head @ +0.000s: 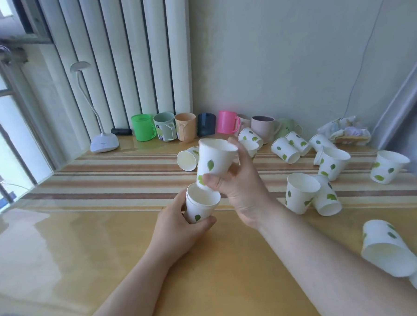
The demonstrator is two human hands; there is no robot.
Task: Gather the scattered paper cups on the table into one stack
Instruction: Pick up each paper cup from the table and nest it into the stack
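My left hand [179, 228] grips a short stack of white paper cups with green leaves [200, 206], upright above the table. My right hand [237, 183] holds another leaf-print cup [215, 161] upright, its base just over the rim of the stack. Several more paper cups lie scattered: one on its side [187, 159] behind the hands, a group at the back right [286, 150], two leaning together [301, 193], one upright [386, 166] at the far right, and one tipped over [386, 247] beside my right forearm.
A row of plastic mugs stands along the wall: green [143, 127], grey-green [164, 126], tan [185, 126], dark blue [206, 124], pink [227, 121]. A white desk lamp [104, 141] stands at the back left. A crumpled bag [343, 129] lies back right. The table [110, 235] is glossy.
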